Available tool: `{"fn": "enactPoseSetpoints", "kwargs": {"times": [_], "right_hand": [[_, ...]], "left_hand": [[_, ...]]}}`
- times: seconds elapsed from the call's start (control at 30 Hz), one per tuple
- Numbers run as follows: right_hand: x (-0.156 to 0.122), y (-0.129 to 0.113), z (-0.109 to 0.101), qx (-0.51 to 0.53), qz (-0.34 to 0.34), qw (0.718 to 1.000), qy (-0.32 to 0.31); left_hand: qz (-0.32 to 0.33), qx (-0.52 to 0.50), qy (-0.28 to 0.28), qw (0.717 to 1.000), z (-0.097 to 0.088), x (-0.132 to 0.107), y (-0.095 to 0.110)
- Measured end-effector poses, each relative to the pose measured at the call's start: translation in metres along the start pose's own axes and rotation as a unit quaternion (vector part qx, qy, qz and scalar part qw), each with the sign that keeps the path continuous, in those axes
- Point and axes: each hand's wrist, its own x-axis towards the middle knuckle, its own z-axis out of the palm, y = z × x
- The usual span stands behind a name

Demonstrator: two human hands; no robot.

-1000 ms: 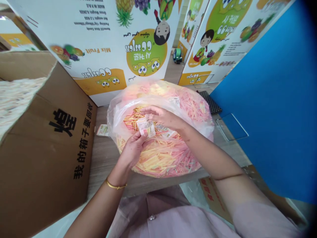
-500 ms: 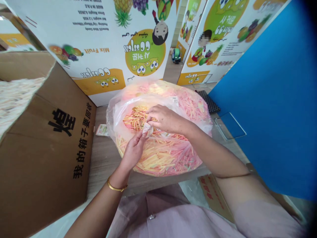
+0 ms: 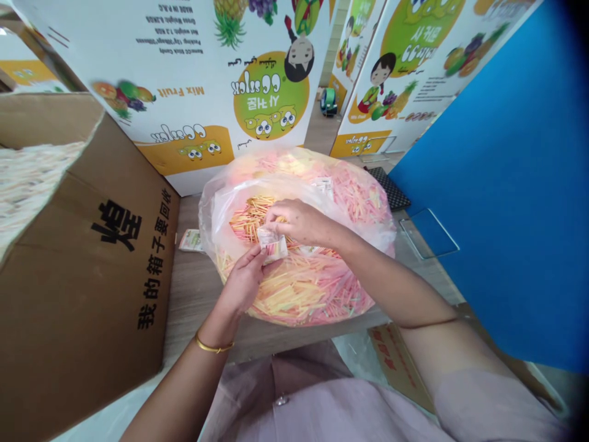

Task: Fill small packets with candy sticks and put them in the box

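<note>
A big clear plastic bag (image 3: 216,215) lies open on the wooden table, heaped with thin pink, yellow and orange candy sticks (image 3: 304,288). Over the heap, my left hand (image 3: 243,282) pinches a small clear printed packet (image 3: 272,244) that has a few coloured sticks in it. My right hand (image 3: 299,222) is closed at the packet's top edge, its fingers pinched on the packet or on sticks going into it; I cannot tell which. A gold bangle sits on my left wrist.
A large brown cardboard box (image 3: 83,264) with black characters stands at the left. White printed fruit-candy cartons (image 3: 193,80) wall off the back. A blue panel (image 3: 506,202) runs along the right. A flat packet (image 3: 189,240) lies on the table (image 3: 193,301) beside the bag.
The packet was turned edge-on half a second ago and now faces up again. Both hands stay over the heap with only small shifts.
</note>
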Motion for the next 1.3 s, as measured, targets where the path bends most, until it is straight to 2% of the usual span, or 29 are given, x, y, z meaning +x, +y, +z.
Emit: {"fn": "enactPoseSetpoints", "kwargs": {"times": [0.13,0.2,0.27,0.33,0.4,0.47,0.53,0.6,0.67,0.73,0.83,0.87,0.93,1.0,1.07,1.13,1.2,1.23,1.3], "right_hand": [[0.000,-0.004,-0.007,0.067,0.046,0.986,0.148],[-0.001,-0.003,-0.007,0.073,0.056,0.979,0.183],[-0.004,0.000,-0.003,0.096,0.064,0.982,0.152],[-0.008,0.005,0.005,0.131,0.057,0.988,0.057],[-0.012,0.009,0.015,0.145,0.018,0.988,-0.045],[-0.017,0.008,0.024,0.121,-0.021,0.989,-0.077],[-0.026,0.001,0.026,0.081,-0.028,0.996,-0.030],[-0.039,-0.012,0.015,0.049,-0.027,0.998,0.038],[-0.055,-0.025,-0.007,0.035,-0.031,0.994,0.101],[-0.066,-0.026,-0.038,0.033,-0.003,0.978,0.208],[-0.067,0.008,-0.082,0.032,0.080,0.912,0.402],[-0.063,0.027,-0.092,0.034,0.097,0.904,0.416],[-0.051,0.066,-0.099,0.040,0.126,0.912,0.388],[-0.039,0.098,-0.091,0.042,0.160,0.938,0.306],[-0.029,0.119,-0.074,0.040,0.173,0.958,0.224],[-0.022,0.130,-0.058,0.037,0.172,0.969,0.172],[-0.018,0.134,-0.048,0.030,0.180,0.969,0.164],[-0.018,0.134,-0.046,0.024,0.193,0.964,0.180],[-0.023,0.124,-0.047,0.003,0.208,0.944,0.258]], "left_hand": [[-0.009,-0.013,0.000,1.000,-0.002,-0.001,0.002],[-0.001,-0.004,0.010,1.000,-0.002,0.000,0.001],[0.007,0.010,0.017,1.000,-0.002,0.000,-0.001],[0.018,0.031,0.007,0.999,-0.001,0.001,-0.002],[0.032,0.058,-0.009,0.998,0.000,0.001,-0.003],[0.046,0.082,-0.019,0.995,0.000,0.000,-0.002],[0.047,0.107,-0.022,0.993,-0.001,-0.001,-0.002],[0.037,0.130,-0.017,0.991,-0.002,-0.002,-0.001],[0.028,0.145,-0.007,0.989,-0.003,-0.003,0.000],[0.024,0.155,0.001,0.988,-0.003,-0.003,0.000],[0.029,0.183,0.008,0.983,-0.002,-0.004,-0.001],[0.031,0.192,0.012,0.981,-0.002,-0.005,-0.002],[0.035,0.207,0.018,0.977,-0.002,-0.005,-0.003],[0.036,0.217,0.023,0.975,-0.002,-0.005,-0.004],[0.038,0.223,0.024,0.974,-0.003,-0.004,-0.004],[0.039,0.225,0.026,0.973,-0.003,-0.003,-0.005],[0.037,0.228,0.026,0.972,-0.002,-0.002,-0.005],[0.036,0.231,0.026,0.972,-0.002,-0.003,-0.005],[0.039,0.234,0.026,0.971,-0.002,-0.005,-0.005]]}}
